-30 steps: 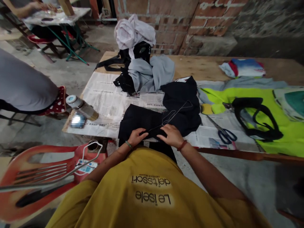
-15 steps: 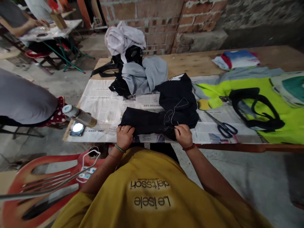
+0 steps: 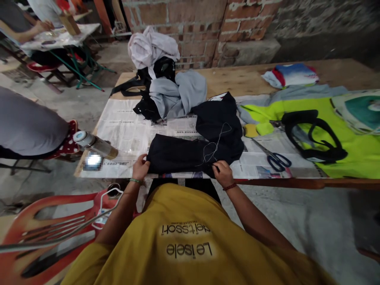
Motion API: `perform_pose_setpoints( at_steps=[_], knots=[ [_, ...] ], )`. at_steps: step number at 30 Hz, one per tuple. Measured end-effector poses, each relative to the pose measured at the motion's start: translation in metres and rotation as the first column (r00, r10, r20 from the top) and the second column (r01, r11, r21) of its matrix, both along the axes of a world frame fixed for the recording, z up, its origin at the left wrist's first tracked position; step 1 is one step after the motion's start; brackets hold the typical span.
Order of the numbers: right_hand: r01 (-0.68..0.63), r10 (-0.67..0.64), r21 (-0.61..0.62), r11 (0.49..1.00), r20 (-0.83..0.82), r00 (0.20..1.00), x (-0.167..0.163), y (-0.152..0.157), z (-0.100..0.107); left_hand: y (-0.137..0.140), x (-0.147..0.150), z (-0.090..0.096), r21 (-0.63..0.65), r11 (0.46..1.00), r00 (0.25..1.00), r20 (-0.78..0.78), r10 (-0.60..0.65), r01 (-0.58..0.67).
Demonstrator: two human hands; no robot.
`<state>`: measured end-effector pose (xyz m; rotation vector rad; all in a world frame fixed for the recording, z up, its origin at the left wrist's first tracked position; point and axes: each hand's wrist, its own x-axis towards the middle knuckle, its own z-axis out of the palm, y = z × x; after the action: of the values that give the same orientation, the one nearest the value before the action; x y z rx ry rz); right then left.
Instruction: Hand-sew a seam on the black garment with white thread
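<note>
A dark navy garment (image 3: 175, 152) lies folded over on the newspaper-covered table, with a loose tangle of pale thread (image 3: 212, 148) across its right part. My left hand (image 3: 141, 168) is at the garment's left end, its fingers curled and closed on the edge there. Near the thread, my right hand (image 3: 222, 173) pinches the garment's front edge between thumb and fingers. Any needle in the right fingers is too small to make out. To the right of that hand lie dark-handled scissors (image 3: 278, 161), beside a small yellow round object (image 3: 251, 130).
A bottle (image 3: 96, 144) and a blurred bright device (image 3: 92, 161) stand at the table's left end. Behind the garment are heaped grey cloth (image 3: 179, 93) and white cloth (image 3: 152, 47). An iron (image 3: 360, 111) and black strap (image 3: 314, 136) rest on lime fabric (image 3: 350, 160). A red chair (image 3: 56, 202) stands left.
My left hand has moved left, from the front edge to the garment's left end. My right hand has stayed at the front edge. The whole view has shifted slightly.
</note>
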<state>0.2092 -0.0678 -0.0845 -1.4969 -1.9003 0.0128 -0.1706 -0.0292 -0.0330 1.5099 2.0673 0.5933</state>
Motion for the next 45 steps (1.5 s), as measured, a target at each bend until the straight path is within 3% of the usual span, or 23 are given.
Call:
perform_pose_setpoints(
  at_steps=[2, 4, 8, 10, 13, 17, 23, 27, 30, 37, 41, 45],
  knots=[
    [0.004, -0.004, 0.021, 1.0, 0.012, 1.0, -0.001, 0.0, -0.001, 0.001, 0.008, 0.002, 0.062, 0.998, 0.977, -0.214, 0.008, 0.005],
    [0.005, -0.006, 0.041, 0.999, 0.017, 1.0, -0.001, -0.001, -0.002, -0.003, 0.017, 0.006, 0.14, 0.986, 0.915, -0.403, -0.029, 0.092],
    [0.0, -0.001, 0.074, 0.997, 0.007, 1.0, 0.0, 0.0, -0.003, -0.016, 0.034, 0.013, 0.301, 0.928, 0.87, -0.49, -0.047, 0.22],
    [-0.003, 0.003, 0.068, 0.998, 0.0, 1.0, 0.0, 0.001, -0.004, -0.021, 0.04, 0.017, 0.414, 0.86, 0.881, -0.465, -0.083, 0.299],
    [0.003, -0.003, 0.043, 0.999, -0.009, 1.0, 0.001, 0.001, -0.007, -0.025, 0.054, 0.024, 0.535, 0.711, 0.876, -0.41, -0.254, 0.457],
    [-0.001, 0.001, 0.044, 0.999, -0.014, 1.0, 0.001, 0.002, -0.007, -0.023, 0.081, 0.03, 0.492, 0.551, 0.738, -0.42, -0.528, 0.674],
    [0.0, 0.001, 0.025, 1.0, -0.039, 0.999, 0.0, 0.002, -0.005, -0.011, 0.117, 0.023, 0.337, 0.462, 0.571, -0.466, -0.676, 0.821],
    [0.015, -0.015, 0.013, 1.0, -0.045, 0.999, 0.0, 0.002, -0.005, -0.004, 0.127, 0.017, 0.271, 0.46, 0.533, -0.453, -0.714, 0.846],
    [0.016, -0.015, 0.019, 1.0, -0.047, 0.999, 0.0, 0.002, -0.005, 0.001, 0.128, 0.015, 0.245, 0.481, 0.54, -0.347, -0.767, 0.842],
    [0.012, -0.01, 0.029, 1.0, -0.044, 0.999, -0.001, 0.003, -0.005, 0.016, 0.126, 0.006, 0.136, 0.71, 0.69, 0.173, -0.703, 0.69],
    [-0.007, 0.008, 0.017, 1.0, -0.079, 0.997, 0.0, 0.003, 0.001, 0.021, 0.124, -0.005, 0.094, 0.78, 0.72, 0.329, -0.611, 0.619],
    [-0.072, 0.056, -0.082, 0.994, -0.181, 0.982, 0.008, -0.005, 0.024, 0.021, 0.122, -0.009, 0.106, 0.822, 0.723, 0.422, -0.547, 0.56]
  ],
)
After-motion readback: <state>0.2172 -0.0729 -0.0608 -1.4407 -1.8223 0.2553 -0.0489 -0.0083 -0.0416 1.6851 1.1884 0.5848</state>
